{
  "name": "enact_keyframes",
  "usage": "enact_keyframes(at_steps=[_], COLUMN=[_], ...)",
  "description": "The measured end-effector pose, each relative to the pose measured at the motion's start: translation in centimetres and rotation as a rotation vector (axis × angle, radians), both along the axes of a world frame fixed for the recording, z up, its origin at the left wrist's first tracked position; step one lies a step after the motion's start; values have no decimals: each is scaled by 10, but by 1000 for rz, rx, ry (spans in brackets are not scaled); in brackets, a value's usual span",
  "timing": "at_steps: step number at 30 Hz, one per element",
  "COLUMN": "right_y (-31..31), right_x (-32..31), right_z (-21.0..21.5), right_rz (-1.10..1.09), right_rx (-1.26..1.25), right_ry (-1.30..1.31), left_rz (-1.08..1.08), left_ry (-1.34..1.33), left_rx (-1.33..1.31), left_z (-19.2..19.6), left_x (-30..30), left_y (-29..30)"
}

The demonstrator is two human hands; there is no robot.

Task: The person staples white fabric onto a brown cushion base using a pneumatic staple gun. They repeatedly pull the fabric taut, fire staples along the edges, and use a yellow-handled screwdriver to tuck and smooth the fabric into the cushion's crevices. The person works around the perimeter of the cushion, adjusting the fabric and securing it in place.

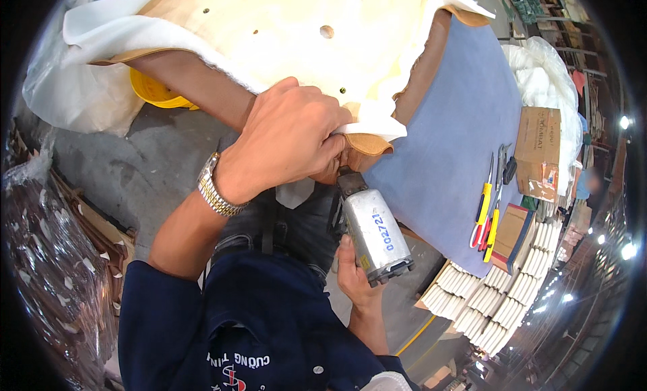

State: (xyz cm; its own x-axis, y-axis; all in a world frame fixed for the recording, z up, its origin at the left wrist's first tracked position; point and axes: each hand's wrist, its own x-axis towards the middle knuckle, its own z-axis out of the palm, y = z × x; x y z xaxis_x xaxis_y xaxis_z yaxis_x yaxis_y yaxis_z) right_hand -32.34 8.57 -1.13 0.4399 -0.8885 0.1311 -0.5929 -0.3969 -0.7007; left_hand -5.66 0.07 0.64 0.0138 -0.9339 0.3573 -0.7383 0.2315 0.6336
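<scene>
A pale wooden seat panel [290, 27], drilled with several holes, lies across the top of the view. White padding [111, 28] and brown leather [195, 81] wrap around its edges. At the near corner, my left hand [290, 135] is closed on the folded leather edge, its fingertips partly hidden. A metal watch is on that wrist. Just below, my right hand [357, 276] grips a silver staple gun [376, 226] by its handle, which is mostly hidden behind the body. The tool's nose is up against the leather corner, close to my left fingers; whether it touches cannot be made out.
The panel rests on a blue-covered table [451, 135]. Yellow-handled tools [486, 216] lie at its right, beside a small box [513, 236]. Beyond stand a cardboard box [538, 148] and stacked white strips [499, 303]. A yellow bucket [155, 91] and plastic-wrapped brown pieces [57, 256] are leftward.
</scene>
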Motion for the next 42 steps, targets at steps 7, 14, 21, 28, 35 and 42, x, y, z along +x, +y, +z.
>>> enact_keyframes(at_steps=[7,14,21,28,35,42], right_y=[-11,-19,-23,5,33,19], right_x=[12,13,12,-13,-23,-9], right_z=[27,50,28,-11,-42,-32], right_rz=[71,74,-66,12,2,48], right_rx=[-94,19,39,168,95,57], right_ry=[247,309,-29,-232,-295,-393], left_rz=[-34,-40,-108,-183,-69,-56], left_ry=[78,106,65,75,-99,5], left_rx=[-29,-54,-109,-52,137,66], left_z=[-9,-9,-18,3,20,11], left_x=[1,2,2,35,22,8], left_y=[-2,3,0,12,17,11])
